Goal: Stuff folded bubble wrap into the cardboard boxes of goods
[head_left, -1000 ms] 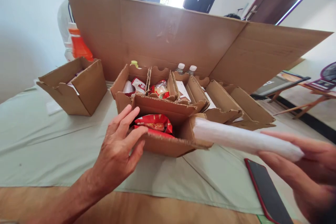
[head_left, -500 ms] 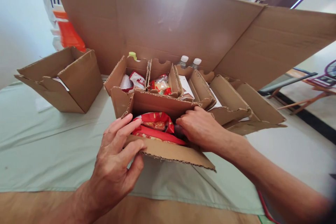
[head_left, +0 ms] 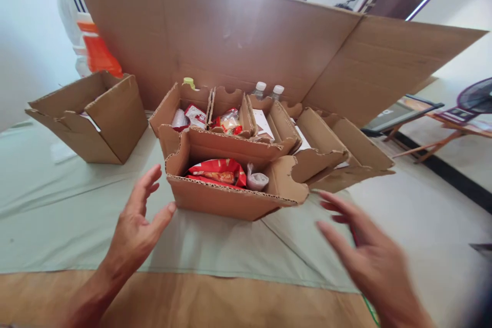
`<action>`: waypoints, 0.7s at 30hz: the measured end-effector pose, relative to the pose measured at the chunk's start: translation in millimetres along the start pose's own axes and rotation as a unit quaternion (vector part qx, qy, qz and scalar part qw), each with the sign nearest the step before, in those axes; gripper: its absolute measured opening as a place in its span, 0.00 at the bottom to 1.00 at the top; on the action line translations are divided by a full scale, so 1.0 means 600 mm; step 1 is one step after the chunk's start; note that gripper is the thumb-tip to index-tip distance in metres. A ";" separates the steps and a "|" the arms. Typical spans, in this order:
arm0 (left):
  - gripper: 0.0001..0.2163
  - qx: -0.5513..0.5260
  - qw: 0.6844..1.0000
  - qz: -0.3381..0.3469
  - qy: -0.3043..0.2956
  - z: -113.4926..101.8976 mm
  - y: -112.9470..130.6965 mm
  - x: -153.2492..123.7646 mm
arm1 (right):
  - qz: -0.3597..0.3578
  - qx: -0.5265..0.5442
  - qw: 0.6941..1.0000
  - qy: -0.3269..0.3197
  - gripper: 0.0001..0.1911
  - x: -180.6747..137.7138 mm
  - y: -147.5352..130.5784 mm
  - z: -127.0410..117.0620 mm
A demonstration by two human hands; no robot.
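Observation:
My left hand (head_left: 136, 228) hovers open just left of a small open cardboard box (head_left: 219, 200), fingers spread and apart from it. My right hand (head_left: 365, 256) is open too, low and to the right of that box, holding nothing. Inside the box lie a red snack packet (head_left: 217, 170) and a white plastic-wrapped roll (head_left: 257, 180) standing at its right end. Behind it stand more small boxes holding packets (head_left: 196, 115) and a wrapped snack (head_left: 229, 122).
A large flattened cardboard sheet (head_left: 249, 41) stands upright behind the boxes. Another open box (head_left: 92, 118) sits at the left on the pale green cloth (head_left: 57, 205). Two capped bottles (head_left: 267, 89) peek up at the back. A person in white and orange (head_left: 86, 36) stands behind at left.
My right hand put the white roll into the near box, then drew back out. My left hand let go of the box's front flap and moved back left.

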State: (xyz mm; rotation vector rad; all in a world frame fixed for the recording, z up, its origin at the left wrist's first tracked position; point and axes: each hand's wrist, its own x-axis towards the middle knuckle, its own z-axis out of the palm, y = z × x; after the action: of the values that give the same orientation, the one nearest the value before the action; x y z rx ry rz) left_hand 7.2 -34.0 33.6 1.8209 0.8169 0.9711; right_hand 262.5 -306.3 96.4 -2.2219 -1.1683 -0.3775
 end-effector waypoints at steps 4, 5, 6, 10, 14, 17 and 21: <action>0.35 -0.127 0.990 -0.027 -0.059 0.041 -0.015 0.025 | 0.055 0.146 0.981 -0.113 0.34 0.006 -0.012 0.116; 0.34 -0.148 0.986 -0.031 -0.074 0.051 -0.014 0.031 | 0.073 0.168 0.976 -0.114 0.33 0.014 -0.019 0.136; 0.34 -0.162 0.982 -0.035 -0.087 0.060 -0.011 0.035 | 0.086 0.186 0.973 -0.109 0.31 0.022 -0.025 0.149; 0.36 -0.176 0.979 -0.039 -0.095 0.065 0.002 0.013 | 0.088 0.208 0.971 -0.072 0.25 0.008 -0.038 0.146; 0.36 -0.137 0.985 -0.049 -0.092 0.016 0.005 -0.082 | 0.031 0.177 0.983 -0.028 0.15 -0.069 -0.053 0.110; 0.33 -0.102 0.988 -0.113 -0.035 -0.045 -0.004 -0.139 | -0.003 0.193 0.981 -0.007 0.14 -0.100 -0.101 0.109; 0.33 -0.083 0.990 -0.114 0.026 -0.084 0.007 -0.105 | 0.001 0.263 0.965 -0.025 0.19 -0.045 -0.163 0.130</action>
State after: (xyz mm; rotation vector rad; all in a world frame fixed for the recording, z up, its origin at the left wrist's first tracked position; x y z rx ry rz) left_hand -66.2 -68.0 34.6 1.5297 0.9257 0.9134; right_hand 165.1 -232.8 58.3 -1.7743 -1.1343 -0.0003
